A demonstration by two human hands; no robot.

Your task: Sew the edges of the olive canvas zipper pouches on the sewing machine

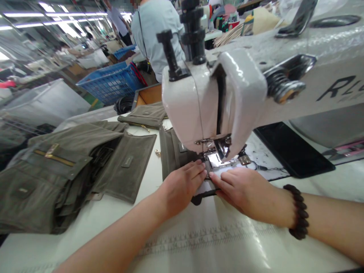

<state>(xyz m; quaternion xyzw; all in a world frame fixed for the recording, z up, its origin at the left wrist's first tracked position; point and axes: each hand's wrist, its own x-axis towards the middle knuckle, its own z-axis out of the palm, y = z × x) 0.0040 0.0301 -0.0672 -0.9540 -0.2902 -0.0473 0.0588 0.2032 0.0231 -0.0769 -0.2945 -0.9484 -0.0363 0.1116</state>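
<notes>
A white sewing machine [184, 102] stands over an olive fabric piece [172, 151] that has a small label on it. My left hand [180, 185] lies on this piece just in front of the needle area, its fingers stretched out and pressing the fabric. Close beside it, right of the fabric strip under the needle, my right hand [244, 189] has its fingertips on the edge of the piece, fingers extended. A dark beaded bracelet circles the right wrist. Light from the machine falls on the metal plate [217, 159] beyond my fingertips.
Olive fabric pieces [76, 151] are piled at the left, with another zippered piece [148, 115] behind. A black phone [294, 148] lies at the right. Beyond the table are a blue crate [110, 83] and a person [157, 36]. A ruler scale [199, 240] runs along the front.
</notes>
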